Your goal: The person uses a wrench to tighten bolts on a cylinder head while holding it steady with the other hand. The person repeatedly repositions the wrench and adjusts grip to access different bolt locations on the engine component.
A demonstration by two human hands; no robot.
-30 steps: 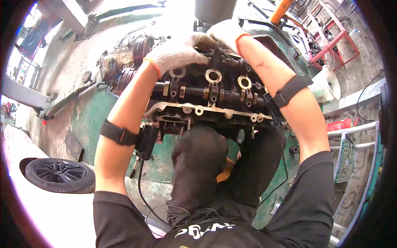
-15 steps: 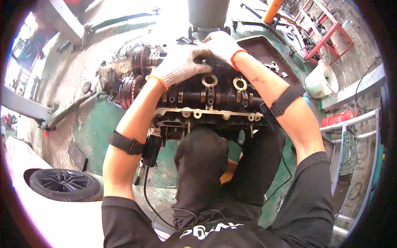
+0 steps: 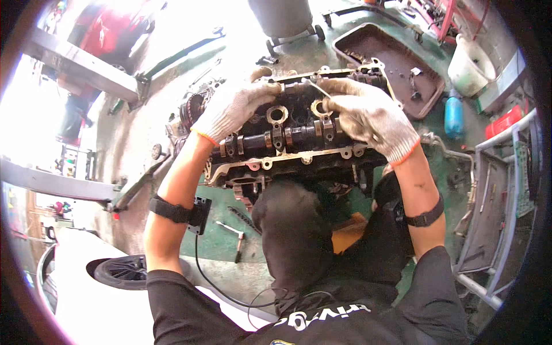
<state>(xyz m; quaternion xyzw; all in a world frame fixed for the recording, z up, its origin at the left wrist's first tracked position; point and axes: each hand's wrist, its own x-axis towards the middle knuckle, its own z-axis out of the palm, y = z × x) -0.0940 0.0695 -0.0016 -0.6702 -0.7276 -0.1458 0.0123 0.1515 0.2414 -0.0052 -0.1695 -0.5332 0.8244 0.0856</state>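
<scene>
A dark, oily engine cylinder head (image 3: pixel 287 141) with camshaft bearing caps sits in front of me, above my knees. My left hand (image 3: pixel 233 109), in a dirty white glove, curls over the head's far left edge. My right hand (image 3: pixel 371 118), gloved the same way, lies on the right part of the head. It pinches a thin metal tool (image 3: pixel 317 89) whose tip points at a bearing cap. Black bands with small devices wrap both forearms.
A brown oil pan (image 3: pixel 397 52) lies beyond the head, with a white bucket (image 3: pixel 468 63) and a blue bottle (image 3: pixel 453 115) to its right. A grey drum on castors (image 3: pixel 282 17) stands at the back. A tyre (image 3: pixel 123 270), loose hand tools (image 3: pixel 238 241) and a metal frame (image 3: pixel 494 230) surround me.
The view has tilted, so the head and both hands sit lower in the picture. My right hand has moved from the far edge onto the right part of the head.
</scene>
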